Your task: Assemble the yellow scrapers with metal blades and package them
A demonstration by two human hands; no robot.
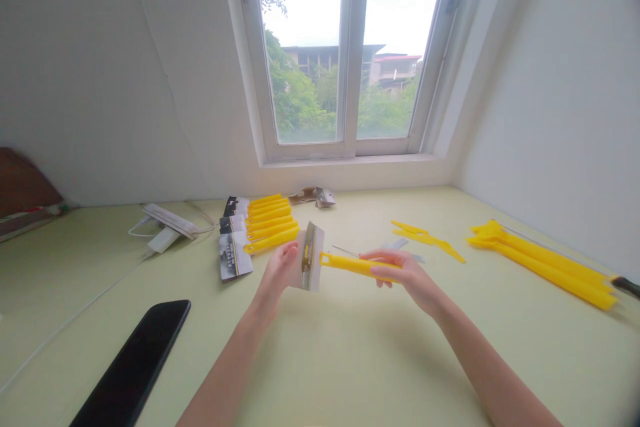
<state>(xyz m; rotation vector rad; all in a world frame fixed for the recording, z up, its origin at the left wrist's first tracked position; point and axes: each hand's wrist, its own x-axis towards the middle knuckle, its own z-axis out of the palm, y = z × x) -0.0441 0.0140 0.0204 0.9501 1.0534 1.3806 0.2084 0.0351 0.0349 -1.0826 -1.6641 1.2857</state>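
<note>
My left hand (281, 271) is closed on a folded printed card (312, 257), held upright above the table. My right hand (395, 268) grips a yellow handle (350, 263), whose holed end meets the card's right side. Behind my left hand lies a row of several yellow handles (270, 223) with printed cards (234, 255) at their left ends. Past my right hand are loose yellow pieces (430, 239) and a thin metal rod (345, 250), partly hidden by that hand.
A black phone (137, 360) lies at the front left, with a white power strip (170, 220) and cables behind it. Crumpled packaging (320, 197) sits near the window wall. Long yellow pieces (550, 263) and a black-handled tool (625, 286) lie at the right.
</note>
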